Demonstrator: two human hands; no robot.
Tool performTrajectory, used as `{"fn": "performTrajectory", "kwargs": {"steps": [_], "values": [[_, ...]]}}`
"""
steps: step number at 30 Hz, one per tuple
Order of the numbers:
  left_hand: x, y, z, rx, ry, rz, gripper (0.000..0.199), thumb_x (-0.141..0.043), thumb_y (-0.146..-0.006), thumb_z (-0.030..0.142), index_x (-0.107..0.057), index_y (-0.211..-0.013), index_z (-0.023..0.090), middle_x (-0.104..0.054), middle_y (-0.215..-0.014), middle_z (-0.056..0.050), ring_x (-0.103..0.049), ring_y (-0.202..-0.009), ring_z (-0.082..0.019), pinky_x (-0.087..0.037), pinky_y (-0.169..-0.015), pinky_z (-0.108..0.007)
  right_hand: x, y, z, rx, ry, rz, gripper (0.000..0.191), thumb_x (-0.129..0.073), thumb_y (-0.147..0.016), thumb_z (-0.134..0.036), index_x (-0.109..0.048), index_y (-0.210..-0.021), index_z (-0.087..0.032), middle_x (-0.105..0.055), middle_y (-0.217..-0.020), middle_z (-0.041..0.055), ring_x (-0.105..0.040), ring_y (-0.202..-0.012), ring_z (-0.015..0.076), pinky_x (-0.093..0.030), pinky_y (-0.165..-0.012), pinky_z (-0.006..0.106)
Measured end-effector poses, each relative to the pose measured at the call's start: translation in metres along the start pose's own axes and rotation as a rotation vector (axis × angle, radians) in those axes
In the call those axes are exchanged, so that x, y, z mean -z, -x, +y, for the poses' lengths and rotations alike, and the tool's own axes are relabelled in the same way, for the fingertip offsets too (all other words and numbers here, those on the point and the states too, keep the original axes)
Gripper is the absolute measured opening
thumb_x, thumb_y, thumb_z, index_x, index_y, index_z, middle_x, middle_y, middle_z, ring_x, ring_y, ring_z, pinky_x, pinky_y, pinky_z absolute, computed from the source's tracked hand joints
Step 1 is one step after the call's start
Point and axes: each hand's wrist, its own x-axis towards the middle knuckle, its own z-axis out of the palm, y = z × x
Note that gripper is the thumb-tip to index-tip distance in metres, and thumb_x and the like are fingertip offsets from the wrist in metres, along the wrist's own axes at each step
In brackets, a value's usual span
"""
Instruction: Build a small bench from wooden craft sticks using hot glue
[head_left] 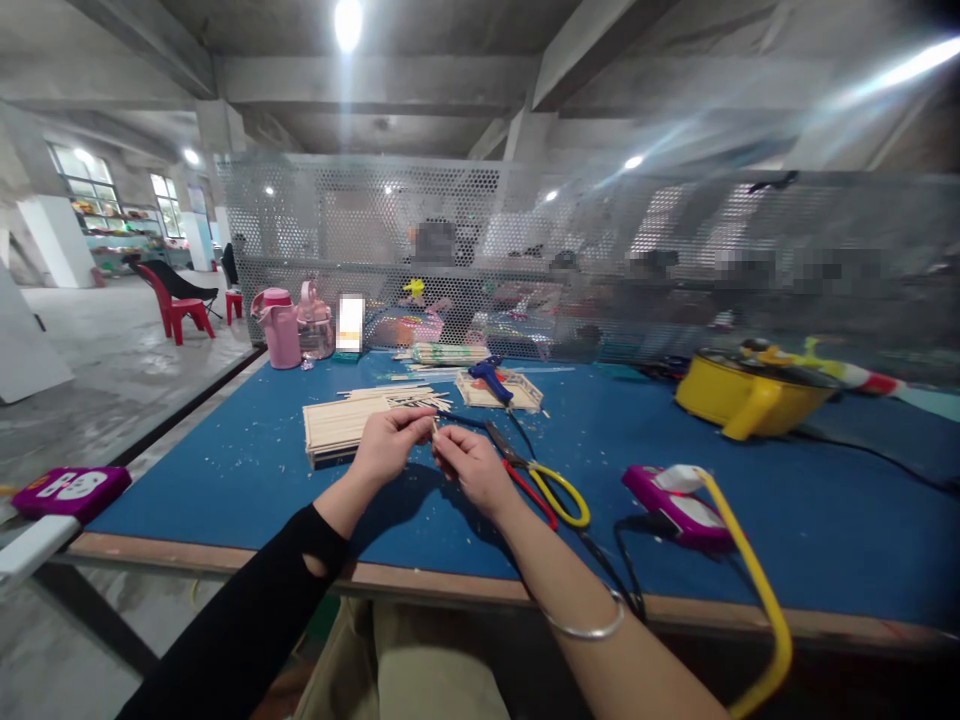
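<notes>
My left hand (388, 442) and my right hand (474, 466) meet above the table, fingertips pinched together. A short piece of pale wooden stick (433, 427) shows between them, both hands seeming to grip it. Just left of my hands lies a flat panel of pale sticks (334, 428) on a dark block, with loose sticks (405, 397) behind it. A blue glue gun (491, 380) rests on a small stick-built frame (529, 393) beyond my hands. Scissors (559, 495) with one red and one yellow handle lie by my right forearm.
A yellow electric pot (750, 393) stands at the right, before it a purple power strip (679, 508) with a yellow cable. Another purple strip (71, 492) sits at the left edge. A pink jug (279, 330), a bottle (315, 325) and a phone (350, 324) stand before the mesh screen (360, 220).
</notes>
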Motion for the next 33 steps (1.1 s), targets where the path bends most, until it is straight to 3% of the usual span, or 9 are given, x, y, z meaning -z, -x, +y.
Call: {"fn": "performTrajectory", "kwargs": {"steps": [5,8,16,20,22,27,33], "values": [[0.003,-0.001,0.004,0.118,0.063,-0.039,0.028,-0.072,-0.055,0.024,-0.07,-0.079,0.01,-0.062,-0.056,-0.001,-0.052,-0.05,-0.008,-0.043,-0.054,-0.023,0.003,0.001,0.0,0.058,0.124,-0.005,0.034,-0.046,-0.079,-0.043,-0.043,-0.055,-0.019,-0.038,-0.046,-0.0057,-0.032,-0.043,0.0082,-0.026,-0.045,0.024],[0.001,-0.001,0.004,0.124,0.107,-0.042,0.036,-0.073,-0.054,0.025,-0.068,-0.086,0.01,-0.062,-0.058,0.0,-0.051,-0.05,-0.008,-0.043,-0.056,-0.023,0.003,0.001,0.001,0.055,0.121,-0.004,0.033,-0.046,-0.079,-0.042,-0.044,-0.055,-0.019,-0.039,-0.046,-0.0056,-0.033,-0.043,0.0083,-0.026,-0.044,0.023],[-0.001,-0.001,0.008,0.132,0.201,0.037,0.041,-0.061,-0.067,0.045,-0.065,-0.087,0.009,-0.06,-0.059,-0.001,-0.051,-0.051,-0.007,-0.04,-0.052,-0.02,0.001,-0.001,0.0,-0.029,-0.073,0.024,0.033,-0.05,-0.075,-0.049,-0.045,-0.061,-0.019,-0.043,-0.05,-0.0056,-0.035,-0.04,0.0069,-0.026,-0.041,0.022],[0.001,-0.001,0.011,0.146,0.248,0.108,0.039,-0.064,-0.068,0.037,-0.059,-0.098,0.012,-0.059,-0.06,0.001,-0.047,-0.046,-0.005,-0.037,-0.046,-0.017,0.002,-0.001,-0.002,-0.073,-0.175,0.017,0.034,-0.053,-0.072,-0.05,-0.046,-0.061,-0.018,-0.042,-0.048,-0.0063,-0.034,-0.039,0.0058,-0.024,-0.04,0.021],[0.0,-0.001,0.011,0.161,0.287,0.051,0.038,-0.067,-0.065,0.036,-0.061,-0.094,0.012,-0.055,-0.058,0.003,-0.043,-0.044,-0.003,-0.034,-0.043,-0.015,0.003,-0.001,-0.003,-0.094,-0.21,0.006,0.034,-0.054,-0.071,-0.05,-0.046,-0.061,-0.018,-0.043,-0.049,-0.0062,-0.034,-0.038,0.0054,-0.024,-0.039,0.02],[-0.002,0.003,0.011,0.357,0.427,-0.178,0.033,-0.063,-0.069,0.042,-0.063,-0.076,0.01,-0.046,-0.05,0.004,-0.038,-0.04,-0.002,-0.031,-0.039,-0.014,0.004,0.001,-0.003,-0.12,-0.255,-0.061,0.035,-0.057,-0.069,-0.05,-0.048,-0.061,-0.017,-0.045,-0.05,-0.0054,-0.034,-0.039,0.005,-0.023,-0.039,0.02],[0.0,0.003,0.011,0.461,0.453,-0.228,0.024,-0.066,-0.069,0.033,-0.062,-0.071,0.01,-0.046,-0.047,0.003,-0.04,-0.038,-0.002,-0.033,-0.038,-0.012,0.005,0.003,-0.003,-0.133,-0.228,-0.089,0.037,-0.056,-0.069,-0.053,-0.047,-0.059,-0.018,-0.042,-0.047,-0.0055,-0.032,-0.039,0.0056,-0.02,-0.037,0.02]]}}
